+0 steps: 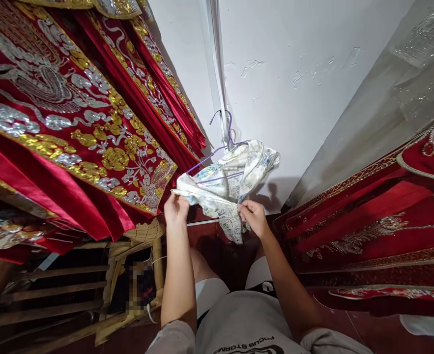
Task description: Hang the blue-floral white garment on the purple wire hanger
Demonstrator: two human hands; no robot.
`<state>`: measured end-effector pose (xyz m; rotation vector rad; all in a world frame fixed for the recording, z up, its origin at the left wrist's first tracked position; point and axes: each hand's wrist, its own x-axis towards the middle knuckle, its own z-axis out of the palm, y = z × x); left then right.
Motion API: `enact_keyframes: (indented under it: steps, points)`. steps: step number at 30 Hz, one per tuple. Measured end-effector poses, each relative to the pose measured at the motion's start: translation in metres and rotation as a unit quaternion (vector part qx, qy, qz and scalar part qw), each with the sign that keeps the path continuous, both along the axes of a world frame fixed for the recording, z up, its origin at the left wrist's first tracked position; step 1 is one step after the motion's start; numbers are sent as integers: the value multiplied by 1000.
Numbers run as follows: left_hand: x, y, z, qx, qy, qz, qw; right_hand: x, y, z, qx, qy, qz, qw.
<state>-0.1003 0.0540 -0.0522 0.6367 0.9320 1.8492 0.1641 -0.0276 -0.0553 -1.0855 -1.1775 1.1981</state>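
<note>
A pale garment (pixel 224 201) with a faint blue and yellow pattern hangs in front of me, partly over a purple hanger (pixel 206 161). The hanger's hook rests at a white pole or strap (pixel 219 88) against the wall. At the garment's left end, my left hand (pixel 176 207) pinches the cloth. My right hand (pixel 252 214) grips its edge lower down on the right, fingers pressed together. The right shoulder of the hanger is covered by the cloth.
Red embroidered garments (pixel 102 128) with gold and silver motifs hang close on the left. More red beaded clothing (pixel 379 221) stands on the right, below a sheer white fabric (pixel 397 98). A bamboo chair (pixel 106 290) is at lower left. Behind the hanger rises a white wall (pixel 286 59).
</note>
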Motion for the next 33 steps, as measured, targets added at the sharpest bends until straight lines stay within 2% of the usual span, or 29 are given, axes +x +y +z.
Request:
enact_keyframes:
  steps: [2,4,7,9,12,16,18,20,22,24,25,28,30,31,33]
  points:
    - [20,-15,-17,-115,-89,-4,989,5,-4,-1,-13,-4,0,1000]
    - [40,-30,-30,-176,-96,-2,980,12,-5,-2,-29,-15,-4,999]
    - [61,-47,-40,-146,40,-14,988,27,-4,-5,-60,-61,15,996]
    - [68,-54,-41,-115,165,-55,978,37,-3,-9,-80,-118,51,988]
    - [73,-60,-33,-67,271,-105,955,45,-4,-18,-93,-194,99,972]
    - [87,-71,-13,-6,229,-62,971,39,-4,-22,-50,-206,29,977]
    - [100,-78,-1,8,211,-79,974,30,-4,-15,-9,-156,30,987]
    - [113,-85,12,23,230,-113,966,19,-2,-3,18,-72,109,991]
    - [121,-88,23,41,254,-132,957,7,0,10,18,-3,211,977]
    - [122,-88,29,61,264,-129,954,-3,4,20,4,23,277,961]
    - [120,-87,30,70,264,-125,954,-7,7,24,-4,27,289,957]
    - [104,-83,24,84,270,-142,949,-11,15,32,-7,38,282,959]
    - [93,-82,17,78,289,-202,932,-7,23,40,11,34,273,961]
    - [87,-83,13,71,311,-246,916,-2,27,45,25,23,272,962]
    - [77,-84,6,53,368,-342,863,10,38,58,65,-25,259,963]
